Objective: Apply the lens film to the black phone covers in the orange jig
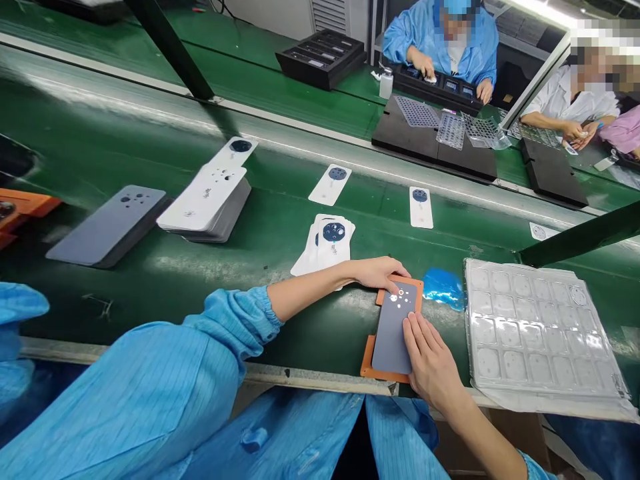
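Note:
A grey phone back panel (393, 340) with a group of camera holes at its far end lies in an orange fixture (369, 363) near the bench's front edge. My left hand (377, 272) is closed at the far end of the fixture, thumb on the panel beside the holes and fingers along the fixture's edge. Stretched flat, the fingers of my right hand (430, 360) rest on the panel's right side. Just left of the fixture is a small fan of white cards (333, 253) with dark round camera prints. Blue crumpled film (444, 288) sits to the right.
Farther left stand a stack of white-covered panels (205, 200) and a stack of grey panels (110, 227). A clear blister tray (540, 333) lies at right, near a slanted green post (585, 233). Single printed cards (331, 185) lie behind. Co-workers (445, 40) sit across the line.

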A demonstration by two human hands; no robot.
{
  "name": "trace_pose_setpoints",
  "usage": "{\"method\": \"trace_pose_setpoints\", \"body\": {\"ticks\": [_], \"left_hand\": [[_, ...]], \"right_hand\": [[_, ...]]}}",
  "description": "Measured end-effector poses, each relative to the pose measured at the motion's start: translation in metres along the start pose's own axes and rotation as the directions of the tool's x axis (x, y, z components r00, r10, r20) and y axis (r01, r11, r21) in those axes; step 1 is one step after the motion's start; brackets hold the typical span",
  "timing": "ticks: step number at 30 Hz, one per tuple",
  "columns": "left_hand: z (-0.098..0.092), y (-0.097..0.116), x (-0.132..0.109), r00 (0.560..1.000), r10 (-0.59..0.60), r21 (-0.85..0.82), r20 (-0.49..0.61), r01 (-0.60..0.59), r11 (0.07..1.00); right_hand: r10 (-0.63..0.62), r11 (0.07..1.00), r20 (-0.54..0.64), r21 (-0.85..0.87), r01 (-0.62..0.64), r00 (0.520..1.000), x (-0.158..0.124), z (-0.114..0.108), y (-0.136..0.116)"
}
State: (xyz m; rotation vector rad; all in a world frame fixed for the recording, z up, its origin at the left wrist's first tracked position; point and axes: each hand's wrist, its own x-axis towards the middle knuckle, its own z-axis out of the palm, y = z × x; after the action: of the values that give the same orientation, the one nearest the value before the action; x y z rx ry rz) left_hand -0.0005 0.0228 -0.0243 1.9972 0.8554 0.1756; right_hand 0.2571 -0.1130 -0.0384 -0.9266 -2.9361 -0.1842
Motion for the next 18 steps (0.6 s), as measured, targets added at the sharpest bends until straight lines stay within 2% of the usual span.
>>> {"method": "trace_pose_setpoints", "body": {"ticks": [3, 5, 8, 9, 10, 11, 12, 13, 14, 15, 16, 17, 18], "left_hand": [[0.008, -0.002, -0.007, 0.999, 0.031, 0.092, -0.043, -0.026, 0.995], [0.011, -0.002, -0.011, 0.997, 0.027, 0.068, -0.075, -0.022, 0.997], [0.003, 0.004, -0.011, 0.976, -0.020, -0.087, -0.216, 0.001, 0.996], [-0.005, 0.008, -0.010, 0.957, -0.042, -0.170, -0.288, -0.009, 0.985], [-0.014, 0.013, -0.009, 0.927, -0.065, -0.261, -0.369, -0.036, 0.965], [-0.024, 0.018, -0.007, 0.883, -0.090, -0.348, -0.460, -0.087, 0.933], [-0.035, 0.024, -0.007, 0.819, -0.115, -0.419, -0.562, -0.162, 0.894], [-0.046, 0.031, -0.007, 0.734, -0.145, -0.465, -0.664, -0.254, 0.848], [-0.055, 0.036, -0.008, 0.638, -0.176, -0.489, -0.750, -0.354, 0.798], [-0.064, 0.041, -0.011, 0.546, -0.209, -0.494, -0.811, -0.449, 0.745], [-0.071, 0.045, -0.016, 0.471, -0.241, -0.490, -0.849, -0.530, 0.692], [-0.076, 0.048, -0.022, 0.420, -0.268, -0.485, -0.867, -0.591, 0.644], [-0.081, 0.050, -0.028, 0.390, -0.291, -0.483, -0.874, -0.630, 0.608]], "right_hand": [[0.016, 1.000, -0.003, 0.016, -0.016, 1.000, 0.000, 0.003, -0.002], [0.010, 1.000, -0.041, 0.024, -0.009, 0.999, -0.002, 0.004, -0.003], [-0.043, 0.996, -0.214, 0.070, 0.059, 0.976, -0.003, -0.001, 0.008], [-0.015, 0.991, -0.301, 0.120, 0.054, 0.953, -0.001, -0.006, 0.018], [0.070, 0.981, -0.382, 0.195, 0.007, 0.921, 0.003, -0.013, 0.031], [0.213, 0.951, -0.442, 0.297, -0.082, 0.871, 0.010, -0.020, 0.048], [0.391, 0.888, -0.482, 0.421, -0.184, 0.784, 0.020, -0.029, 0.069], [0.582, 0.780, -0.458, 0.547, -0.303, 0.672, 0.031, -0.038, 0.093], [0.728, 0.651, -0.421, 0.672, -0.353, 0.541, 0.045, -0.046, 0.119], [0.824, 0.524, -0.369, 0.786, -0.329, 0.430, 0.058, -0.052, 0.146], [0.884, 0.408, -0.296, 0.865, -0.290, 0.362, 0.071, -0.057, 0.172], [0.915, 0.309, -0.189, 0.897, -0.316, 0.357, 0.083, -0.059, 0.195], [0.922, 0.243, -0.087, 0.887, -0.392, 0.376, 0.094, -0.059, 0.214]]}}
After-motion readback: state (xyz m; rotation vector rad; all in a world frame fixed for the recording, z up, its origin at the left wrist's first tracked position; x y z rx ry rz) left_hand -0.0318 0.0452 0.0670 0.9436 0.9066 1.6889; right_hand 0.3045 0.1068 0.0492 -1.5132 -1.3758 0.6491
